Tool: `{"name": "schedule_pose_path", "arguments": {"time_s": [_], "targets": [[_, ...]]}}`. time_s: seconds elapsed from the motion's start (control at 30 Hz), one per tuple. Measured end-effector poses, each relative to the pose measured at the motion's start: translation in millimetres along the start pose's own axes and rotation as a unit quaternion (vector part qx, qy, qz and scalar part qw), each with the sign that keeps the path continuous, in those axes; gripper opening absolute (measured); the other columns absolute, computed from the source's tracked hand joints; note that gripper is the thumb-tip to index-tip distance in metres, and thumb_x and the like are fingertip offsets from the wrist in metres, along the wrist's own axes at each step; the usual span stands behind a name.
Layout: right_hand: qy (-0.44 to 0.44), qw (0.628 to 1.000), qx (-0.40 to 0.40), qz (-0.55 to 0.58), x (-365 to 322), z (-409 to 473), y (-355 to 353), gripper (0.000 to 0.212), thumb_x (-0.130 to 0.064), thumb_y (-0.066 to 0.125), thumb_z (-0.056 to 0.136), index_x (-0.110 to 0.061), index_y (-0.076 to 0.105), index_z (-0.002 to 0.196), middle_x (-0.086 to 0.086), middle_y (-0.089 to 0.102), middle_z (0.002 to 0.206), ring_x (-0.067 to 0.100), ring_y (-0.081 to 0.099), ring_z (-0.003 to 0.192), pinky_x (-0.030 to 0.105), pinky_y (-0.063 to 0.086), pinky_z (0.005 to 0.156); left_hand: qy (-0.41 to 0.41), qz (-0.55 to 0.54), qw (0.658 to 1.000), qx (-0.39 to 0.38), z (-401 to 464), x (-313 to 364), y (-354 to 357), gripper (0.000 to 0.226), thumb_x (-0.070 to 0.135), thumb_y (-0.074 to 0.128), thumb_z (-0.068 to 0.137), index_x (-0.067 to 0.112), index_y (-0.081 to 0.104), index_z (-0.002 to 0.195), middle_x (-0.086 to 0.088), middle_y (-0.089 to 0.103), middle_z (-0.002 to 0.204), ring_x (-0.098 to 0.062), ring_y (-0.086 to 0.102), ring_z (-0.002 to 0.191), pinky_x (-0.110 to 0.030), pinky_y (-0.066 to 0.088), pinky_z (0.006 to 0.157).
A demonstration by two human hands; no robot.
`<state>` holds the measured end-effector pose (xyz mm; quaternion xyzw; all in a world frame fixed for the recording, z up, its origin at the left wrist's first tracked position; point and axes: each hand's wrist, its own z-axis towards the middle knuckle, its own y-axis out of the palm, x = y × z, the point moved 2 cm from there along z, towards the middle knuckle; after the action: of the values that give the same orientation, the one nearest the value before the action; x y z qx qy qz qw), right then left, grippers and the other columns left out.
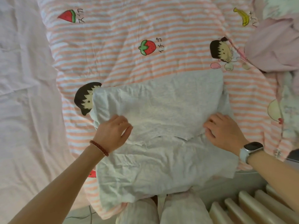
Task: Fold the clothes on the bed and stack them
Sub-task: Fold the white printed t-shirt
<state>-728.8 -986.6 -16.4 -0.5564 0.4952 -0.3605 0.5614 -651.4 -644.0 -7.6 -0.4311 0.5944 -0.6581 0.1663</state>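
Note:
A pale grey garment point(161, 110) lies spread on the striped quilt point(129, 29), its far half folded back over the near half. My left hand point(113, 131) grips the folded layer's left edge, fingers curled into the cloth. My right hand point(224, 131) grips the fold's right edge, fingertips tucked under the fabric. The near part of the garment point(161, 172) hangs toward the bed's front edge.
Crumpled pink clothes point(271, 46) are piled at the right of the bed. A plain pink sheet point(24, 94) covers the left side. A ribbed radiator point(252, 206) stands below at the right, and my knees point(161, 212) touch the bed's edge.

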Motion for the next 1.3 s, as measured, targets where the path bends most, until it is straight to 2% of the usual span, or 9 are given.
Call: {"name": "schedule_pose_path", "arguments": {"time_s": [0.13, 0.4, 0.5, 0.63, 0.8, 0.87, 0.97, 1.1, 1.3], "targets": [[0.030, 0.998, 0.055, -0.009, -19, 48, 2, 0.038, -0.026, 0.038, 0.086, -0.011, 0.063, 0.110, 0.015, 0.059, 0.113, 0.031, 0.046, 0.108, 0.048, 0.034, 0.092, -0.069, 0.102, 0.991, 0.061, 41, -1, 11, 0.041, 0.036, 0.041, 0.090, 0.018, 0.053, 0.124, -0.012, 0.057, 0.127, -0.034, 0.050, 0.118, -0.059, 0.030, 0.102], [0.103, 0.989, -0.102, -0.038, -9, 124, 18, 0.063, -0.050, 0.000, 0.087, -0.031, -0.002, 0.148, 0.009, -0.006, 0.157, 0.034, -0.006, 0.144, 0.063, -0.004, 0.109, -0.220, 0.105, 0.970, 0.017, 70, -30, 25, 0.068, 0.059, 0.024, 0.088, 0.027, 0.015, 0.148, -0.013, 0.010, 0.156, -0.037, 0.005, 0.143, -0.061, -0.007, 0.106], [0.133, 0.988, -0.079, -0.004, -3, 106, 20, 0.065, -0.047, 0.008, 0.089, -0.023, 0.006, 0.149, 0.013, 0.001, 0.157, 0.033, 0.000, 0.144, 0.058, -0.002, 0.111, -0.324, 0.038, 0.939, 0.106, 38, -25, 20, 0.068, 0.046, 0.037, 0.088, 0.018, 0.021, 0.147, -0.020, 0.012, 0.154, -0.039, 0.008, 0.142, -0.059, 0.001, 0.109], [0.283, 0.942, 0.100, 0.150, -19, 57, 13, 0.050, -0.022, 0.042, 0.088, -0.003, 0.042, 0.135, 0.022, 0.037, 0.141, 0.037, 0.033, 0.130, 0.049, 0.027, 0.105, -0.455, -0.139, 0.850, 0.227, -10, -7, 22, 0.068, 0.017, 0.062, 0.083, -0.001, 0.029, 0.140, -0.024, 0.026, 0.145, -0.040, 0.025, 0.133, -0.047, 0.020, 0.111], [0.495, 0.810, 0.131, 0.284, -32, 5, 14, 0.046, -0.009, 0.051, 0.092, 0.004, 0.038, 0.134, 0.022, 0.044, 0.130, 0.033, 0.041, 0.119, 0.034, 0.030, 0.099, -0.600, -0.309, 0.695, 0.249, -36, 2, 24, 0.056, 0.019, 0.063, 0.085, 0.005, 0.039, 0.134, -0.007, 0.051, 0.115, -0.023, 0.051, 0.106, -0.038, 0.043, 0.098], [0.558, 0.726, 0.134, 0.380, -29, 3, 13, 0.035, -0.012, 0.049, 0.094, 0.000, 0.045, 0.127, 0.011, 0.053, 0.108, 0.022, 0.048, 0.098, 0.025, 0.037, 0.082, -0.605, -0.290, 0.703, 0.237, -34, 1, 17, 0.042, 0.023, 0.063, 0.085, 0.005, 0.053, 0.122, -0.008, 0.053, 0.111, -0.021, 0.051, 0.096, -0.033, 0.044, 0.089], [0.560, 0.690, 0.113, 0.445, -23, 10, 12, 0.014, -0.014, 0.053, 0.091, -0.002, 0.060, 0.088, 0.008, 0.055, 0.076, 0.021, 0.050, 0.076, 0.028, 0.040, 0.062, -0.623, -0.332, 0.681, 0.194, -31, 2, 17, 0.047, 0.023, 0.065, 0.084, 0.005, 0.049, 0.124, -0.010, 0.054, 0.110, -0.021, 0.052, 0.094, -0.027, 0.040, 0.080], [0.595, 0.637, 0.083, 0.483, -20, 13, 15, 0.021, -0.017, 0.055, 0.089, -0.002, 0.062, 0.102, 0.008, 0.061, 0.097, 0.023, 0.057, 0.091, 0.037, 0.050, 0.083, -0.653, -0.325, 0.664, 0.165, -35, 10, 20, 0.051, 0.022, 0.066, 0.083, 0.005, 0.045, 0.127, -0.017, 0.046, 0.124, -0.020, 0.045, 0.097, -0.026, 0.036, 0.085], [0.539, 0.696, 0.132, 0.455, -26, -1, 4, 0.028, -0.014, 0.050, 0.091, -0.021, 0.041, 0.065, -0.006, 0.041, 0.065, 0.008, 0.038, 0.060, 0.018, 0.034, 0.055, -0.644, -0.322, 0.666, 0.194, -35, 15, 20, 0.038, 0.022, 0.063, 0.084, 0.011, 0.052, 0.119, -0.013, 0.037, 0.127, -0.023, 0.048, 0.098, -0.025, 0.038, 0.088]]}}
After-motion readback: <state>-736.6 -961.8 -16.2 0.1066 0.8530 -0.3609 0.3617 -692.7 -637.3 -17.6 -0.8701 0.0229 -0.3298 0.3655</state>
